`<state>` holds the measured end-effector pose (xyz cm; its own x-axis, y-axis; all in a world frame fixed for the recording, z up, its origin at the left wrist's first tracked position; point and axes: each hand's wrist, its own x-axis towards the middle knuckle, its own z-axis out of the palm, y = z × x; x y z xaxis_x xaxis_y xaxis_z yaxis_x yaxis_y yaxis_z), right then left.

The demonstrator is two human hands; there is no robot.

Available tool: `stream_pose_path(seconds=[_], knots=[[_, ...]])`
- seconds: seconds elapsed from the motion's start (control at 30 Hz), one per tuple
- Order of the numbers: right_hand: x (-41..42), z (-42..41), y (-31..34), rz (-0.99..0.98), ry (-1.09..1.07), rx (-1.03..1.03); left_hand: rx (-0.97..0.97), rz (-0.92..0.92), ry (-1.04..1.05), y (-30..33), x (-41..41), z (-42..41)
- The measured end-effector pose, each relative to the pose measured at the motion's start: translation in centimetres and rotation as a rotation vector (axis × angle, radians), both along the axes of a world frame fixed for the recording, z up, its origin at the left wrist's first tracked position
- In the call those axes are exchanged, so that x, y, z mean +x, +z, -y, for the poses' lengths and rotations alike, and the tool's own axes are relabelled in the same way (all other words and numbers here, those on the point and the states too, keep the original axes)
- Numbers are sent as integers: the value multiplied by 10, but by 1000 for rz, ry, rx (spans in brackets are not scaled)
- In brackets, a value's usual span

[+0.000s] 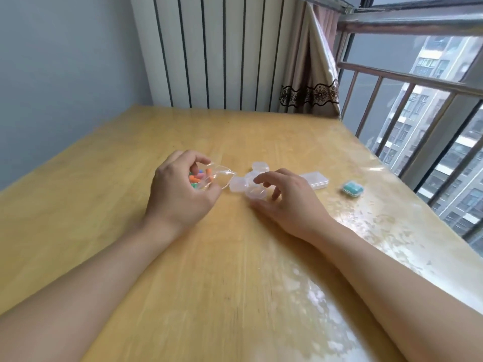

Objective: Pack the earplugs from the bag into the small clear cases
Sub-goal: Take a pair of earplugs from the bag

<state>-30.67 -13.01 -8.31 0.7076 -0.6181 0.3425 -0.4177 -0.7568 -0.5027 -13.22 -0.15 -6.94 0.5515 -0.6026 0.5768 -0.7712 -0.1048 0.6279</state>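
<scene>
We judge one case [352, 188] packed, near the table's [104, 231] right edge. Left hand [180, 189] fingers pinch the bag [217, 177] mid-table, earplugs [199, 176] inside. Right hand [287, 202] fingers spread over empty cases [254, 190].

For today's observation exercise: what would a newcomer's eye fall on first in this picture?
First, the left hand at table centre, gripping a clear bag of bright earplugs. Beside it, the right hand hovers over a cluster of small clear cases. Farther right, one case with teal earplugs sits alone.
</scene>
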Motion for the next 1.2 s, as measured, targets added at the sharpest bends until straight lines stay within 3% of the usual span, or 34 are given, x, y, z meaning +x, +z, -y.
stream_pose_path(seconds=[0.2, 0.27, 0.4, 0.5, 0.73, 0.87, 1.2], knots=[[-1, -1, 2, 7, 22, 70, 11, 34, -143, -1, -9, -1], [-2, -3, 6, 148, 62, 300, -2, 16, -212, -3, -13, -2], [-3, -16, 14, 440, 267, 950, -41, -143, -360, -2, -23, -4], [-1, -24, 12, 475, 409, 1116, -95, -251, -368, 1, -26, -5], [-2, -21, 13, 497, 411, 1187, -85, -253, -440, 3, -25, -7], [-1, -23, 16, 520, 306, 1125, -48, -241, -479, 1, -25, -7], [-2, -31, 16, 513, 169, 1022, 37, -483, -439, -2, -32, -7]])
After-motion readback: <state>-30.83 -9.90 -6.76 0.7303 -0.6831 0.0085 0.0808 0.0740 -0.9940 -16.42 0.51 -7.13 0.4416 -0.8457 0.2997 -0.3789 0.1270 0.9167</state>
